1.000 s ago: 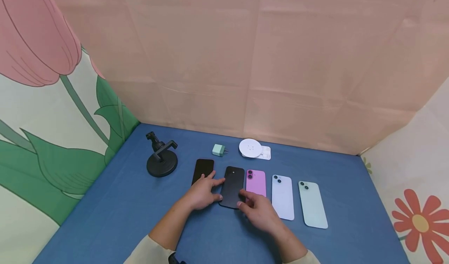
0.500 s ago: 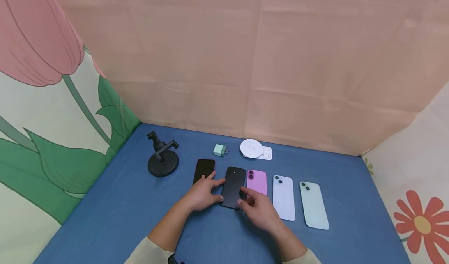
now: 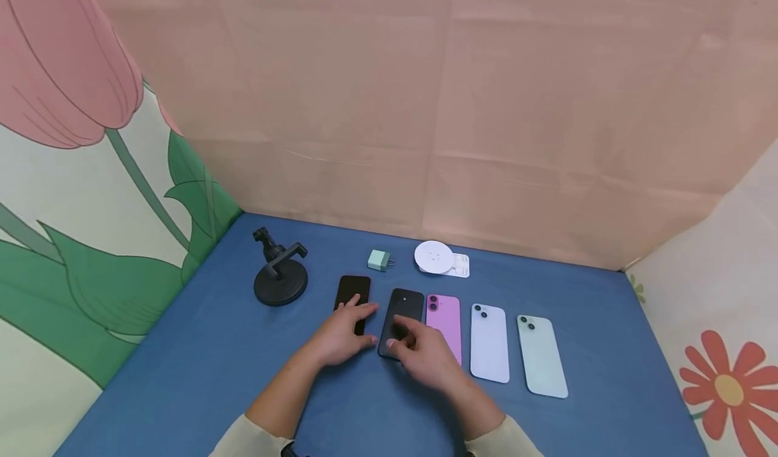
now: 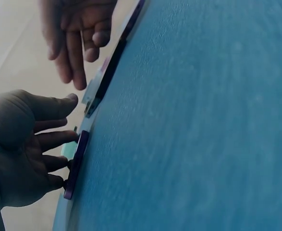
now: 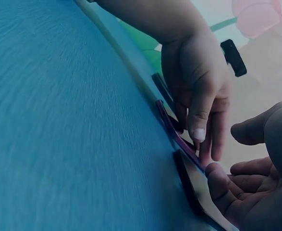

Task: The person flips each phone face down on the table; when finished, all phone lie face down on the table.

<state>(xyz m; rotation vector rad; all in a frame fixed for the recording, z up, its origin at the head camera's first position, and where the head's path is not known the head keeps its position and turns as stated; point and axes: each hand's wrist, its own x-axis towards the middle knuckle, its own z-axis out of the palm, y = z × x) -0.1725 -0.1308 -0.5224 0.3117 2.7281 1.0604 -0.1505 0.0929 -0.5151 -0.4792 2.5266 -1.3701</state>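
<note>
My left hand [image 3: 342, 335] has its fingers spread over the leftmost black phone [image 3: 351, 287]. In the left wrist view its fingertips [image 4: 59, 183] touch or nearly touch that phone's purple edge [image 4: 77, 166]. Just right of it lies a dark grey phone [image 3: 404, 303], flat on the table. My right hand [image 3: 428, 354] hovers over this phone's lower part with loosely bent fingers and holds nothing. The right wrist view shows a gap between its thumb and fingers. A pink phone [image 3: 444, 315], partly behind the right hand, lies beside the dark grey one.
A lavender phone [image 3: 489, 342] and a pale green phone [image 3: 543, 357] lie farther right. Behind the row are a green plug charger [image 3: 379, 260] and a white round disc [image 3: 433, 257] on a white card. A black phone stand [image 3: 281, 280] stands back left on the blue tabletop [image 3: 200, 376].
My left hand has drawn slightly left, away from the dark grey phone's edge. The right hand has moved left over that phone, uncovering more of the pink one.
</note>
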